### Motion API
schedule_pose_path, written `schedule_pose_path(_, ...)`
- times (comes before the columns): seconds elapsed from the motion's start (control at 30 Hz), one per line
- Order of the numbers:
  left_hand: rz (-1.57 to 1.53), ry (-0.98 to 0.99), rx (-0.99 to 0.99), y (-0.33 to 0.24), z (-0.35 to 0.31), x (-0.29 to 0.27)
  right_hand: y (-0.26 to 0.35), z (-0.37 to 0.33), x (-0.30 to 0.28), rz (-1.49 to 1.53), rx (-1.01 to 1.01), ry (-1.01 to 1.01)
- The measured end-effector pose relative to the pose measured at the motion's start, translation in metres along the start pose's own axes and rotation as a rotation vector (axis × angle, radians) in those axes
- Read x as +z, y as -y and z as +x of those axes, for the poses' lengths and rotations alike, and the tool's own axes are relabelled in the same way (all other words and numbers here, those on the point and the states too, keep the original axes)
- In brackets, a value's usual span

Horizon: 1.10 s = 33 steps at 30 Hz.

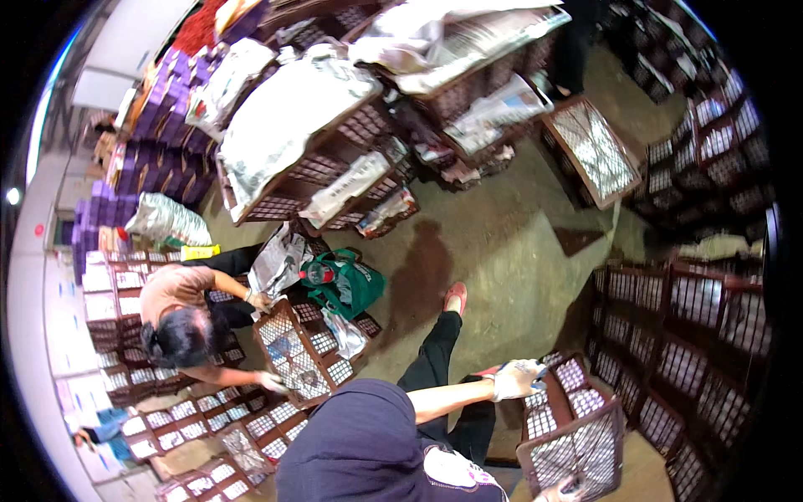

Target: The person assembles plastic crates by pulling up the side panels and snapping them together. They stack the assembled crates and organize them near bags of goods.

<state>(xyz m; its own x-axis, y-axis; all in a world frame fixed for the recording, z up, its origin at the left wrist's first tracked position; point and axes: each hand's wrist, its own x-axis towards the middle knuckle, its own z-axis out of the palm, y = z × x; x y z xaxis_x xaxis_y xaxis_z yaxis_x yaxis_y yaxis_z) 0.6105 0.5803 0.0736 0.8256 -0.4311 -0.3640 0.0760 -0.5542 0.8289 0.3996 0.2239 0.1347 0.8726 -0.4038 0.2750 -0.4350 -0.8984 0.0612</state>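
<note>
Before me stands a brown plastic lattice crate (pixel 577 452), tilted, its mesh face toward me. My left hand (pixel 519 380), in a white glove, is closed at the crate's far corner. At its near lower edge my right hand (pixel 565 491), also gloved, grips the rim; the frame's border partly cuts it off. Part of the crate's inside shows beyond the mesh face. Beneath it is a tan surface (pixel 648 468).
Tall stacks of brown crates (pixel 669 343) rise at the right. A co-worker (pixel 180 322) at left handles another crate (pixel 293 351) beside a green bag (pixel 360 284). Further off are white-covered crates (pixel 293 117), purple boxes (pixel 159 171) and a lone crate (pixel 592 151) on the floor.
</note>
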Motion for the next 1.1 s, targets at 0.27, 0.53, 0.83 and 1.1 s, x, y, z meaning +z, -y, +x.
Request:
schedule_pose_path(0.27, 0.012, -0.233, -0.272, 0.075, -0.074, -0.16, 0.314, 0.065, 0.002, 0.988, -0.01, 0.583)
schedule_pose_path(0.53, -0.187, -0.589, -0.559, 0.116, -0.136, -0.211, 0.441, 0.142, -0.005, 0.904, -0.613, 0.939)
schedule_pose_path(0.83, -0.33, -1.024, -0.887, 0.1, -0.219, -0.203, 0.699, 0.276, -0.13, 1.218, -1.246, 0.35)
schedule_pose_path(1.1, -0.419, -1.173, -0.972, 0.114, -0.205, -0.222, 0.945, 0.375, -0.237, 1.084, -1.197, 0.278)
